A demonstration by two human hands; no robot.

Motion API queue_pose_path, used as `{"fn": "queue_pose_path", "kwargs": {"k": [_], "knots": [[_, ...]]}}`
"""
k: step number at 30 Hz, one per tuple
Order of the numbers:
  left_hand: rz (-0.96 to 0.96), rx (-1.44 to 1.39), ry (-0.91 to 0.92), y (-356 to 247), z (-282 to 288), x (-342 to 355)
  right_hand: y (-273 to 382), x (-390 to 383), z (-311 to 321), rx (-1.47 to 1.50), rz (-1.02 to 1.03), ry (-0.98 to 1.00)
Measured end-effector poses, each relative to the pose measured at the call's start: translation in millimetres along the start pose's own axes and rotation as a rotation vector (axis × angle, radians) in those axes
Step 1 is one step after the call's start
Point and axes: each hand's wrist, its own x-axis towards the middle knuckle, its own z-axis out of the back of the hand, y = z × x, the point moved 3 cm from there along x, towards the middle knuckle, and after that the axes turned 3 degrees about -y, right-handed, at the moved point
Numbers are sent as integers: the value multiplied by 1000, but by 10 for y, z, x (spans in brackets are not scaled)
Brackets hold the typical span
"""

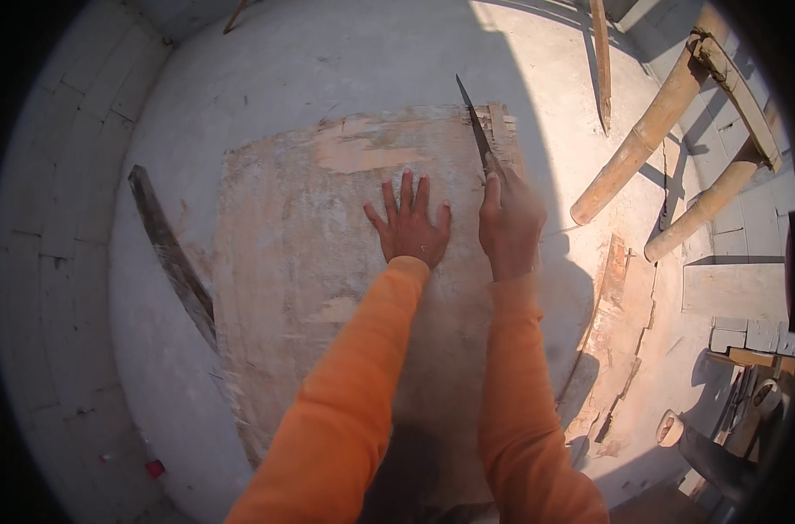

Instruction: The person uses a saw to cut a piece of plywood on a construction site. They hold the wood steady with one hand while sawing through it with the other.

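Here, two hands work a worn plywood sheet (328, 262) lying on a concrete floor (328, 61) at centre frame.

The sheet fills the middle; two bamboo poles (651, 127) lean at upper right, and a dark plank (170, 253) lies at its left edge. The left hand (409, 229) presses flat on the sheet, fingers spread, gripping nothing. Just right of it, the right hand (509, 229) is clenched around a long blade (476, 131) that points toward the sheet's upper right corner.
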Motion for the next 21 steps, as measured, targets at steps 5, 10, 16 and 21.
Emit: {"fn": "queue_pose_path", "kwargs": {"k": [5,10,16,21], "knots": [[19,13,-8,180,0,-21,463,-1077,788,159,-275,15],[6,21,-21,178,32,-38,290,-726,360,213,-293,25],[17,18,10,174,3,-33,202,-469,221,121,-151,18],[-2,2,-17,132,29,-11,408,-1192,855,180,-140,-42]]}}
